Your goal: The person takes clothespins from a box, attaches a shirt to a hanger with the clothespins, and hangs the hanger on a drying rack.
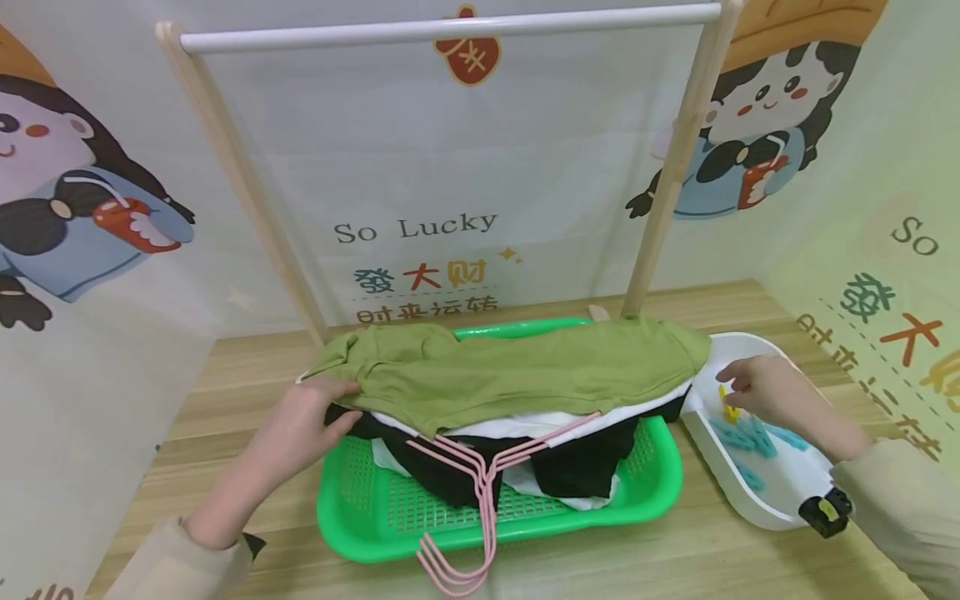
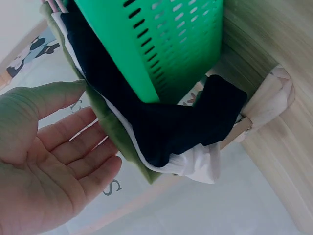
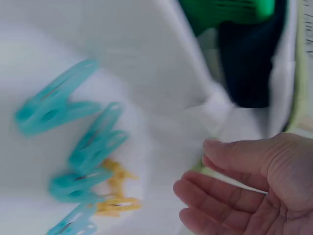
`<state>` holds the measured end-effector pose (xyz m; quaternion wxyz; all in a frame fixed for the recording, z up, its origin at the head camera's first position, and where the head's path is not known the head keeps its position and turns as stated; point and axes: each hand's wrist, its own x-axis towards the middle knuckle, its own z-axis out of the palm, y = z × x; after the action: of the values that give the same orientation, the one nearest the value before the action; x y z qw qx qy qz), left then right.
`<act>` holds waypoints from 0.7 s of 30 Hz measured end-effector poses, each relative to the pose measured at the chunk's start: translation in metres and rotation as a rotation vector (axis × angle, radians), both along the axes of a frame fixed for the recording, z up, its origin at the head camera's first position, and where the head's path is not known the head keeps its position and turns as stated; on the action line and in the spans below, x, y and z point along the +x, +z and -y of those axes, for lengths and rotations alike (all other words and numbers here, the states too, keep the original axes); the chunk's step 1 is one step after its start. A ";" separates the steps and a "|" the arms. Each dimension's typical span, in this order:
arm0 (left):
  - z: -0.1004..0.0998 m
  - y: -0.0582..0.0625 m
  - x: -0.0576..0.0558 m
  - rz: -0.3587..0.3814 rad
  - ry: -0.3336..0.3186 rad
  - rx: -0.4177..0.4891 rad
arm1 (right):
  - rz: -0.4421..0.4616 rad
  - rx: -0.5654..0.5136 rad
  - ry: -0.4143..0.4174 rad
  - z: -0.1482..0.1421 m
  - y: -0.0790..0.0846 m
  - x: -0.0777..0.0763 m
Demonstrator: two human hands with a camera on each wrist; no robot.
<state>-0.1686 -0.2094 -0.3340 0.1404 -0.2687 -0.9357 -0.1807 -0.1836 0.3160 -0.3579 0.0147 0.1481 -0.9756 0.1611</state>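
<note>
An olive-green garment [image 1: 525,367] lies on top of white and black clothes, spread across the basket. Several pink hangers [image 1: 487,492] poke out of the layers, hooks toward the front. At the garment's left end is my left hand [image 1: 303,425]; its thumb and fingertips are at the layered edge, fingers loosely extended in the left wrist view. My right hand [image 1: 783,400] hovers over the white tray [image 1: 723,492], fingers slightly bent, nothing held. Under it in the tray lie several teal clothespins [image 3: 54,110] and yellow clothespins [image 3: 116,178].
The green basket [image 1: 337,508] stands on the wooden table [image 1: 247,375]. Behind it rises a wooden rack with a white bar [image 1: 450,31] across the top. Printed cloth walls enclose the back and sides. A black clip-like thing [image 1: 825,510] is near the tray's front rim.
</note>
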 end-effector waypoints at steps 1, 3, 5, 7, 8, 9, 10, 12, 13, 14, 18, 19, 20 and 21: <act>0.001 0.000 -0.001 -0.002 -0.001 -0.002 | 0.008 0.014 0.023 -0.001 -0.002 -0.003; 0.004 -0.001 -0.002 -0.005 -0.009 -0.007 | 0.021 0.040 0.069 -0.003 -0.007 -0.008; 0.006 -0.003 -0.004 -0.013 -0.019 -0.015 | 0.049 0.060 0.089 -0.004 -0.011 -0.010; 0.007 -0.004 -0.006 -0.027 -0.033 -0.029 | 0.069 0.078 0.127 -0.007 -0.017 -0.013; 0.008 -0.004 -0.007 -0.036 -0.045 -0.036 | 0.091 0.079 0.156 -0.008 -0.019 -0.013; 0.009 -0.004 -0.008 -0.049 -0.060 -0.047 | 0.113 0.081 0.182 -0.009 -0.022 -0.014; 0.010 -0.005 -0.010 -0.061 -0.077 -0.055 | 0.134 0.084 0.205 -0.010 -0.024 -0.015; 0.012 -0.005 -0.013 -0.079 -0.110 -0.072 | 0.157 0.086 0.253 -0.011 -0.028 -0.016; 0.013 -0.004 -0.014 -0.090 -0.128 -0.078 | 0.170 0.090 0.268 -0.011 -0.029 -0.017; 0.014 -0.004 -0.016 -0.098 -0.145 -0.083 | 0.185 0.098 0.270 -0.010 -0.029 -0.017; 0.017 -0.004 -0.019 -0.123 -0.172 -0.099 | 0.181 0.141 0.274 -0.007 -0.031 -0.019; 0.017 -0.004 -0.019 -0.127 -0.175 -0.103 | 0.180 0.154 0.277 -0.006 -0.031 -0.019; 0.018 -0.004 -0.020 -0.131 -0.176 -0.108 | 0.180 0.168 0.279 -0.006 -0.032 -0.019; 0.018 -0.005 -0.020 -0.135 -0.176 -0.111 | 0.178 0.183 0.279 -0.005 -0.032 -0.020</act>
<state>-0.1888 -0.2269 -0.3386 0.1715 -0.3688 -0.9054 -0.1215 -0.2031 0.3207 -0.3898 -0.1077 0.2681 -0.9536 0.0845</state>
